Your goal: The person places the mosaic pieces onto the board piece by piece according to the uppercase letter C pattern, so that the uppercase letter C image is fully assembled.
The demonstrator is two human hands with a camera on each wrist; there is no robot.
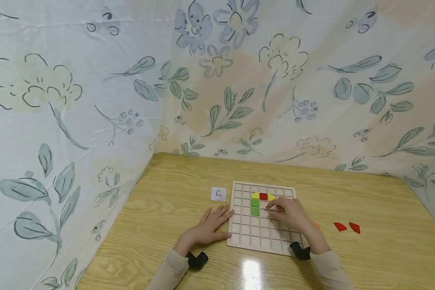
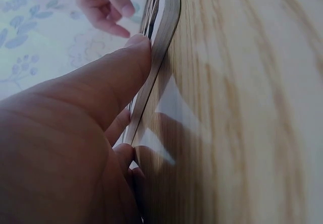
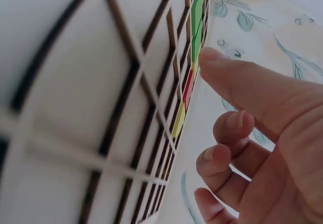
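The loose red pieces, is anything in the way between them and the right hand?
An orange piece lies between the right hand and the loose red pieces, partly hidden from view. Nothing tall shows there.

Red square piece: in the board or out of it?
In: the red square sits in a cell of the gridded board, between two yellow pieces.

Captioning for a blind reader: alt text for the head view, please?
A right hand hovers over a gridded board with green, yellow and red tiles; the left hand touches its edge. A card and two red pieces lie nearby.
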